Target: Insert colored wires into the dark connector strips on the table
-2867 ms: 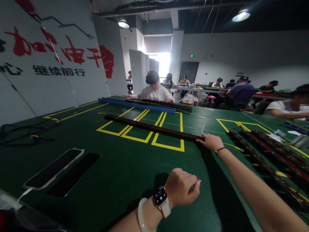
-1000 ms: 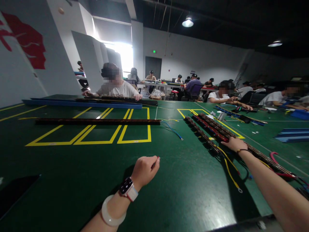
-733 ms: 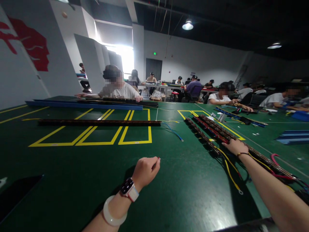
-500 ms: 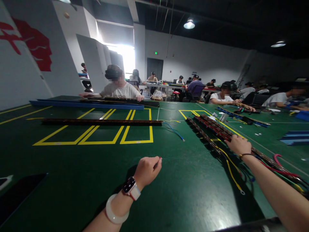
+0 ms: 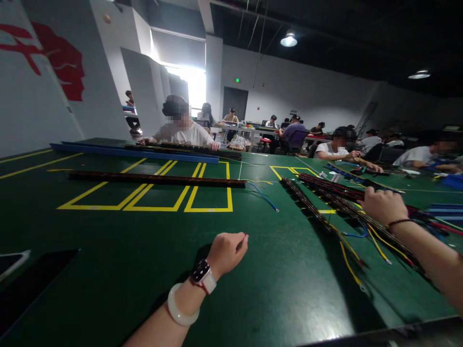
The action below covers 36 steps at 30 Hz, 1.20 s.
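Reached with right hand to two o'clock, onto the red strip.
Bent the right fingers down over that strip in what looked like a grip (tips mostly hidden). Held left hand close in at twelve o'clock, curled into a loose fist with nothing visible inside. Had the long strip already laid across the row of yellow boxes at eleven o'clock; had the red strip, brown strip and near strip outside that row, between one and two, so judged only partway along. Compared with half a second earlier, had shifted right hand farther toward three o'clock, spread the red strip from the brown, and brought a blue lead into plainer view.
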Tool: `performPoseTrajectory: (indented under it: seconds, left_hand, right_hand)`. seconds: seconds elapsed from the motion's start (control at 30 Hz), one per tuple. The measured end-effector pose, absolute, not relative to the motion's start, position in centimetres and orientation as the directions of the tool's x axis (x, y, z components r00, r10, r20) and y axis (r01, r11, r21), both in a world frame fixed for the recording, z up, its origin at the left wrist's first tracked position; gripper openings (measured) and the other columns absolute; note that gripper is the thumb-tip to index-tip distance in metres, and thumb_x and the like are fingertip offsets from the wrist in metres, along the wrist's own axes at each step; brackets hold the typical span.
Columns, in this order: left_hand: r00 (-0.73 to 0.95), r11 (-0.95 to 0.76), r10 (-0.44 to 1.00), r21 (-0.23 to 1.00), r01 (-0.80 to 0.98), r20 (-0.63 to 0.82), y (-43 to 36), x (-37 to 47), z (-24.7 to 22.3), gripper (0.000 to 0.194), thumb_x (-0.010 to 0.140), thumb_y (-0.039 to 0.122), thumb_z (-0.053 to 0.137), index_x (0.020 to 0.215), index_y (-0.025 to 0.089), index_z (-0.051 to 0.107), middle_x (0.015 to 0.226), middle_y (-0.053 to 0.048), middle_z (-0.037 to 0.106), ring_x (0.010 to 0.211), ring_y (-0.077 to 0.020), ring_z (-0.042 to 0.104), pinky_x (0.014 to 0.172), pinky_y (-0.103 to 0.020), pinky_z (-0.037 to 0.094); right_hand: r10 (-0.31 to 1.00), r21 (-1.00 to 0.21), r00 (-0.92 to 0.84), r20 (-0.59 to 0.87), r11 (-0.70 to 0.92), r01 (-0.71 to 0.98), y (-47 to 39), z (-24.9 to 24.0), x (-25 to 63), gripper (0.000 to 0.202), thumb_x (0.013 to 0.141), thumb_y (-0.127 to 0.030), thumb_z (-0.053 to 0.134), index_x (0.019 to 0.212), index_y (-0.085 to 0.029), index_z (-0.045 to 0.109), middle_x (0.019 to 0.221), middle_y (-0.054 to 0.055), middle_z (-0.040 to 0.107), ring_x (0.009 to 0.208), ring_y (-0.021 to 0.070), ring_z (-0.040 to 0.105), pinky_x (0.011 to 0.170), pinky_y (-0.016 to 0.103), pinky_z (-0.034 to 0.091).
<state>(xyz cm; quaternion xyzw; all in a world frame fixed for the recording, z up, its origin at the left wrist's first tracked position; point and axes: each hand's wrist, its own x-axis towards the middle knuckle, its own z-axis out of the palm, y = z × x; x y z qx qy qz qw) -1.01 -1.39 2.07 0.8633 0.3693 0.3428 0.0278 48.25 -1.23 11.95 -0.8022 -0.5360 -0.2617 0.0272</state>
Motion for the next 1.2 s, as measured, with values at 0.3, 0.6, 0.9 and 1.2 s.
performPoseTrajectory:
  seconds: [0.3,0.6,0.9,1.2]
  left_hand:
    - [0.501,-0.750,0.627,0.290,0.594,0.597,-1.5,-1.0,1.9,0.033,0.090,0.025,0.040,0.060,0.018,0.050,0.052,0.002,0.055,0.048,-0.0096,0.050,0.051,-0.024,0.029]
    - [0.597,-0.870,0.378,0.052,0.490,0.708,-2.0,-1.2,1.6,0.030,0.085,0.022,0.041,0.056,0.019,0.047,0.050,0.002,0.052,0.048,-0.0098,0.049,0.051,-0.027,0.030]
    - [0.699,-0.942,0.122,-0.140,0.305,0.705,-3.0,-0.7,0.9,0.023,0.075,0.025,0.047,0.053,0.020,0.048,0.044,0.002,0.049,0.043,-0.0105,0.046,0.045,-0.029,0.028]
    - [0.847,-0.979,0.061,-0.132,0.153,0.527,-3.1,0.1,-0.4,0.023,0.074,0.035,0.052,0.056,0.021,0.054,0.042,0.002,0.050,0.039,-0.0118,0.046,0.039,-0.028,0.033]
  right_hand:
    - [0.842,0.561,0.032,0.538,-0.386,0.732,-1.6,19.3,40.7,0.038,0.091,-0.039,0.042,0.112,-0.008,0.044,0.090,0.026,0.060,0.094,0.0346,0.054,0.076,0.040,0.032]
    - [0.863,0.389,-0.255,0.436,0.075,0.918,2.0,18.2,23.7,0.033,0.093,-0.049,0.040,0.094,-0.017,0.044,0.088,0.012,0.063,0.081,0.0268,0.059,0.063,0.031,0.036]
    - [0.857,0.005,-0.443,0.263,0.458,0.889,7.2,11.6,6.4,0.031,0.091,-0.045,0.046,0.105,-0.017,0.045,0.106,0.013,0.062,0.094,0.0261,0.059,0.074,0.032,0.042]
    - [0.836,-0.127,-0.523,0.169,0.544,0.829,9.7,5.7,-2.1,0.036,0.089,-0.046,0.048,0.108,-0.015,0.046,0.109,0.015,0.060,0.098,0.0278,0.059,0.075,0.035,0.045]
